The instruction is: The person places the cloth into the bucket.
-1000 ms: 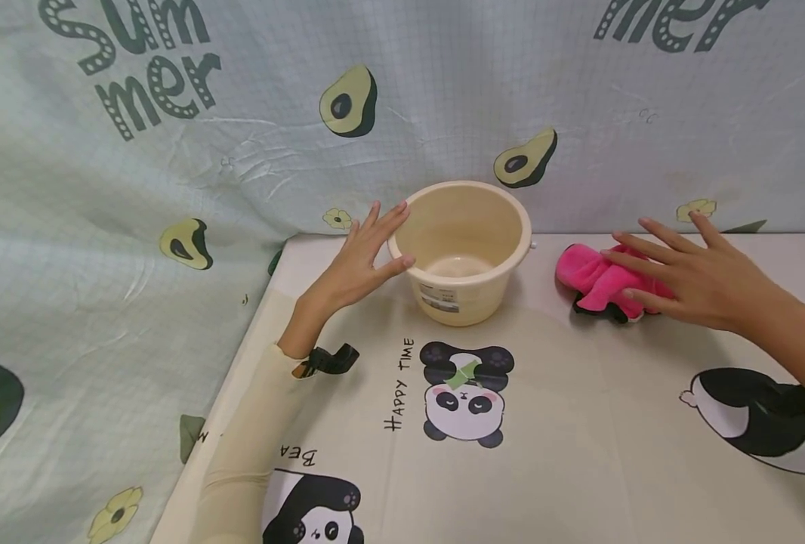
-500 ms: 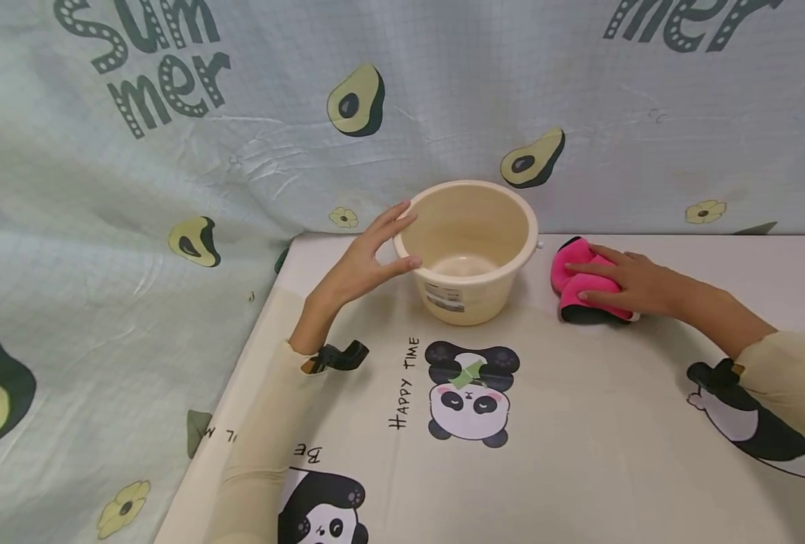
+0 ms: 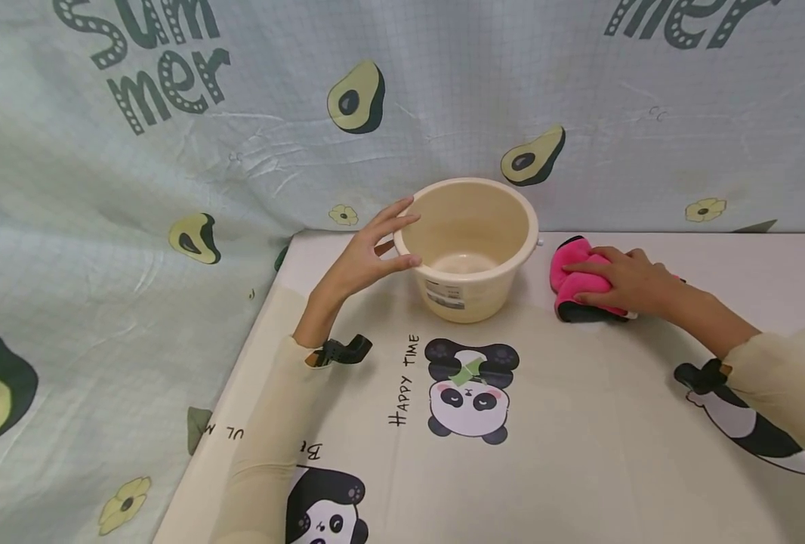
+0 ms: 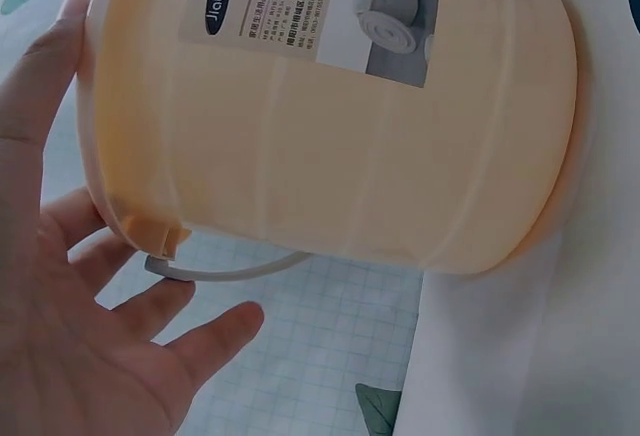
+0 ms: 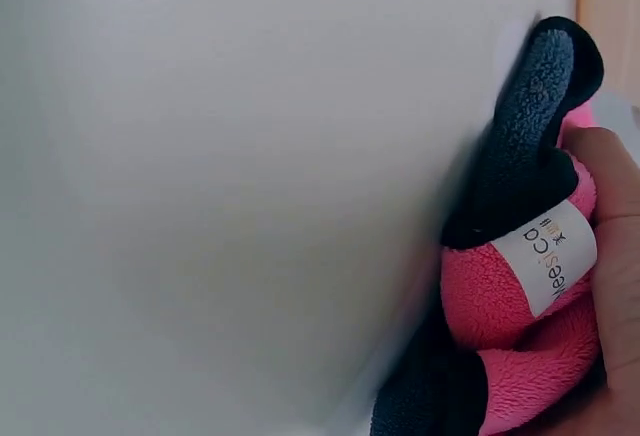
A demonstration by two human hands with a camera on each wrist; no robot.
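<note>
A cream plastic bucket (image 3: pixel 487 298) stands upright at the back of the table. My left hand (image 3: pixel 362 261) holds the left side of its rim, thumb at the front and fingertips lapping over the edge. Below the rim in the left wrist view, a thin grey handle (image 4: pixel 245 274) hangs close to the fingers. To the right of the bucket lies a bunched pink and black plush cloth (image 3: pixel 586 283). Over it, my right hand (image 3: pixel 636 283) grips the fabric with bent fingers. A white tag (image 5: pixel 552 256) shows on the cloth in the right wrist view.
The table (image 3: pixel 579 446) wears a pale cover printed with pandas and lettering. A hanging sheet (image 3: pixel 253 174) with avocado prints rises behind and to the left, close to the bucket. Black straps (image 3: pixel 341 351) sit at both wrists.
My right hand has come down onto the cloth and closed on it, bunching it and shifting it slightly left. The left hand stays at the bucket, its fingers bending more around the rim.
</note>
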